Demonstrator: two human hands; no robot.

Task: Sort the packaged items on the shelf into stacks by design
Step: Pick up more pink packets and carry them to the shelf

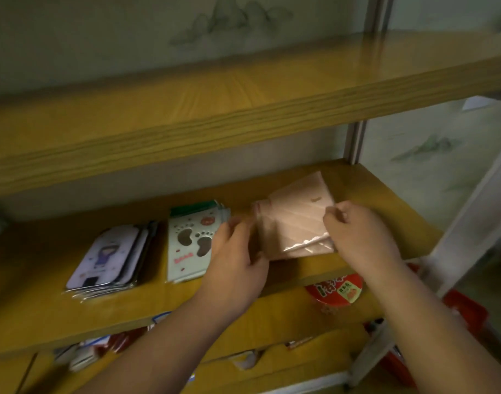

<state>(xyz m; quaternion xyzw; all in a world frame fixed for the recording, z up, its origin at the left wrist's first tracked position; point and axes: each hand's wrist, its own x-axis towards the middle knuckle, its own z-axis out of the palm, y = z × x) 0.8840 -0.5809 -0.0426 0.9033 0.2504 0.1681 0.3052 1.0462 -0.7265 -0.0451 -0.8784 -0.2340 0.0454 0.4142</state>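
On the middle wooden shelf (385, 200) lie three groups of flat packaged items. A stack with a cartoon girl on a pale lilac cover (107, 257) sits at the left. Beside it is a mint-green stack with brown paw prints (188, 243). At the right is a pink striped stack in clear wrap (294, 223), fanned and uneven. My left hand (238, 260) grips the pink stack's left edge. My right hand (357, 234) holds its right side, thumb on top.
An upper wooden shelf (243, 109) overhangs the work area. Below the middle shelf are a red round lid (334, 288) and several red and white packets (101, 348). A grey metal upright (354, 140) stands at the shelf's back right.
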